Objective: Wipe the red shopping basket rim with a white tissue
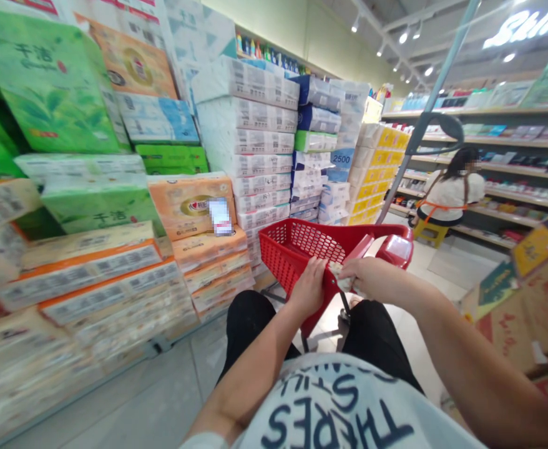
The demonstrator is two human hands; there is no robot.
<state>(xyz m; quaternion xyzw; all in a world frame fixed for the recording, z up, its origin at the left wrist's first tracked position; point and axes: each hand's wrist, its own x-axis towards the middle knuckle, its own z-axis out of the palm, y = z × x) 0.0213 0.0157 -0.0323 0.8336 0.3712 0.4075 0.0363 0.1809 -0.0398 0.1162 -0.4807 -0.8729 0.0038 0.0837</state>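
Observation:
A red plastic shopping cart (274, 249) with a perforated basket stands right in front of my knees. My left hand (309, 288) has its fingers closed over the near rim of the basket. Just to the right, my right hand (367, 277) is closed at the same corner, bent inward at the wrist. Between its fingers and the rim shows a small pale crumpled cloth (340, 273), partly hidden by the hand. The cart's red handle (398, 246) is beyond my right hand. I cannot see inside the lower part of the basket.
Stacked tissue packs (264, 143) rise on the left, with orange packs (199, 206) lower down. A grey pole (417, 137) slants up behind the cart. A person (452, 187) sits on a yellow stool (433, 234) by shelves. Cardboard boxes (531, 299) stand at right.

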